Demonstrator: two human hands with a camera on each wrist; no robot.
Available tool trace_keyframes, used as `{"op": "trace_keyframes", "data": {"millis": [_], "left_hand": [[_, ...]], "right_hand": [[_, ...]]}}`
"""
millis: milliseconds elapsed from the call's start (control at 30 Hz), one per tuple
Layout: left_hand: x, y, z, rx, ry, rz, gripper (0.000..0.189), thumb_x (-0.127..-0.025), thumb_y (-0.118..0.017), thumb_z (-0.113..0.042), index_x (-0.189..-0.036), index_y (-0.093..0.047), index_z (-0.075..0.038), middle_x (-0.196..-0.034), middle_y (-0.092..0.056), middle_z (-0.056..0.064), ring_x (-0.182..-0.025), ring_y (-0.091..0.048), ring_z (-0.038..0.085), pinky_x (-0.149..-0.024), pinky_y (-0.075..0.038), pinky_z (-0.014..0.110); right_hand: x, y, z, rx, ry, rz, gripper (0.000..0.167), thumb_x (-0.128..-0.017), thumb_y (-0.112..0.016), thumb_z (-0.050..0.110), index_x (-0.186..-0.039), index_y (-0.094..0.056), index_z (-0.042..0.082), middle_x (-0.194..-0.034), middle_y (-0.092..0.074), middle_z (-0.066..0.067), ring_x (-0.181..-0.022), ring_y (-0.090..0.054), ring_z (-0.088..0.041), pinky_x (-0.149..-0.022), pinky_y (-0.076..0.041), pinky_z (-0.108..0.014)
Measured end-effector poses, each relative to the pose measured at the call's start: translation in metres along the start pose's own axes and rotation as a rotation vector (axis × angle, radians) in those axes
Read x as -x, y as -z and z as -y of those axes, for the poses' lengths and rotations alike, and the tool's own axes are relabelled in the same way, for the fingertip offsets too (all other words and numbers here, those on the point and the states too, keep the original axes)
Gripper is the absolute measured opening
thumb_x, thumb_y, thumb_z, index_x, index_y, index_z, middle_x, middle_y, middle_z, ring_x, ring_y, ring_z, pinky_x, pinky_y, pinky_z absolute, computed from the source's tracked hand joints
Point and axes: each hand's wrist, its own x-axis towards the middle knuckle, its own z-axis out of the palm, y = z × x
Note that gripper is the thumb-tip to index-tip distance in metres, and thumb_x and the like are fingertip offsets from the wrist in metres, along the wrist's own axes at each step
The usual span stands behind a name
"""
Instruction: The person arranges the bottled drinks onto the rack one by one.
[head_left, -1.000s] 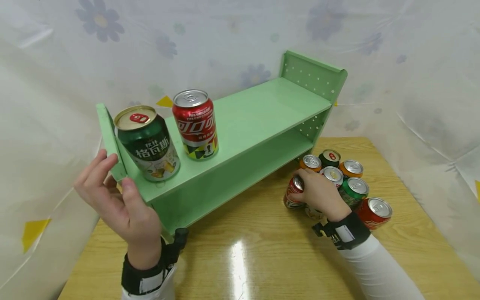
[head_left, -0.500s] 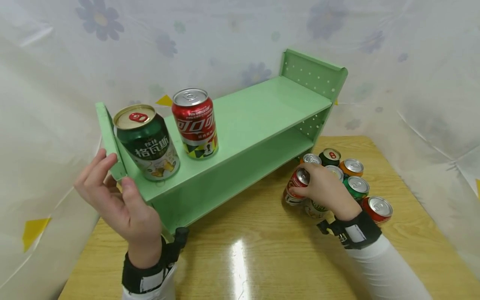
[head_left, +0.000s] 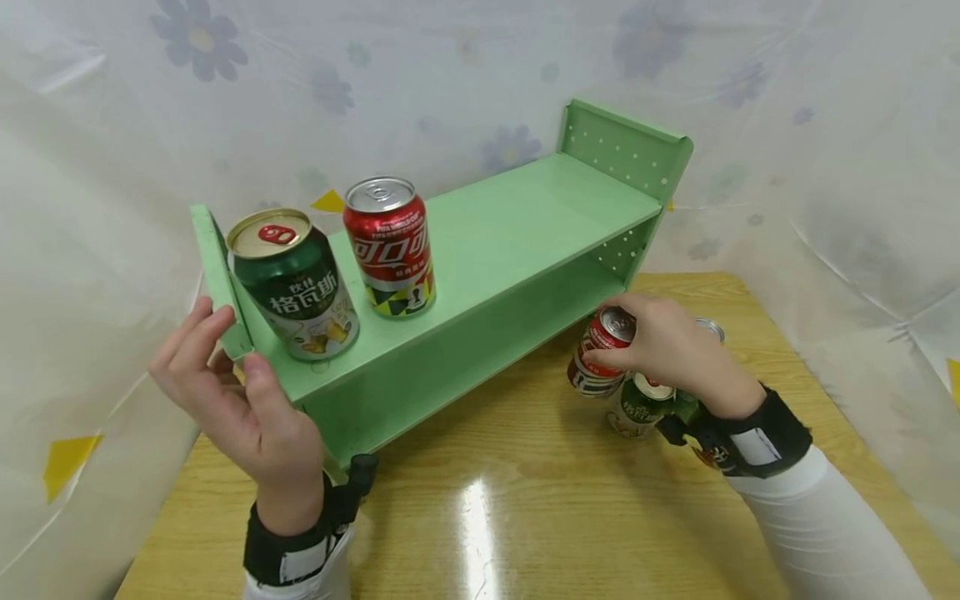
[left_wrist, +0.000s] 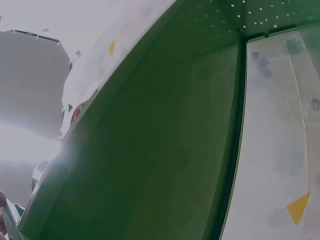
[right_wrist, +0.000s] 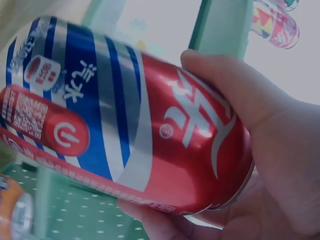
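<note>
My right hand (head_left: 667,350) grips a red cola can (head_left: 600,350) near its top, thumb on one side and fingers on the other. In the right wrist view this cola can (right_wrist: 150,125) shows blue and white stripes and lies at a slant across the picture. My left hand (head_left: 232,400) holds the front corner of the green shelf's left end panel, its thumb at the corner and its fingers along the outer side. On top of the shelf (head_left: 517,208) stand a green-and-white drink can (head_left: 296,292) and a red Coca-Cola can (head_left: 392,250), both upright.
Just below my right hand, a green-and-white can (head_left: 637,408) stands on the wooden table (head_left: 525,508). Another can's silver lid (head_left: 710,327) shows beyond the hand, which hides most of the group. An orange can (right_wrist: 12,210) appears in the right wrist view.
My right hand has moved right and slightly back, raising and tilting the cola can. It now covers most of the grouped cans. My left hand has kept its place.
</note>
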Motion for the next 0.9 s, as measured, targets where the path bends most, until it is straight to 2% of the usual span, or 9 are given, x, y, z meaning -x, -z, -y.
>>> {"op": "trace_keyframes", "data": {"millis": [400, 567, 900], "left_hand": [[0.000, 0.001, 0.003, 0.005, -0.008, 0.006, 0.032, -0.086, -0.038, 0.004, -0.112, -0.055, 0.012, -0.123, -0.047, 0.015, -0.132, -0.043, 0.032, -0.095, -0.042, 0.027], [0.000, 0.002, 0.005, -0.003, -0.015, 0.009, 0.033, -0.087, -0.039, 0.002, -0.113, -0.055, 0.013, -0.124, -0.048, 0.015, -0.132, -0.043, 0.032, -0.092, -0.041, 0.027], [0.001, 0.000, 0.000, -0.010, -0.002, 0.006, 0.032, -0.086, -0.038, 0.004, -0.112, -0.054, 0.012, -0.123, -0.047, 0.015, -0.133, -0.043, 0.031, -0.096, -0.039, 0.026]], "right_hand": [[-0.007, 0.040, 0.021, 0.071, 0.084, 0.026, 0.055, -0.080, -0.086, 0.039, -0.119, -0.066, 0.006, -0.099, -0.070, -0.007, -0.083, -0.066, -0.018, -0.070, -0.054, -0.035], [-0.011, 0.058, 0.032, 0.103, 0.074, 0.039, 0.051, -0.080, -0.086, 0.041, -0.117, -0.068, 0.010, -0.102, -0.070, -0.004, -0.087, -0.064, -0.017, -0.072, -0.052, -0.035], [-0.023, 0.080, 0.041, 0.124, 0.132, 0.021, 0.051, -0.081, -0.086, 0.039, -0.119, -0.069, 0.010, -0.100, -0.070, -0.004, -0.080, -0.063, -0.014, -0.065, -0.051, -0.032]]}}
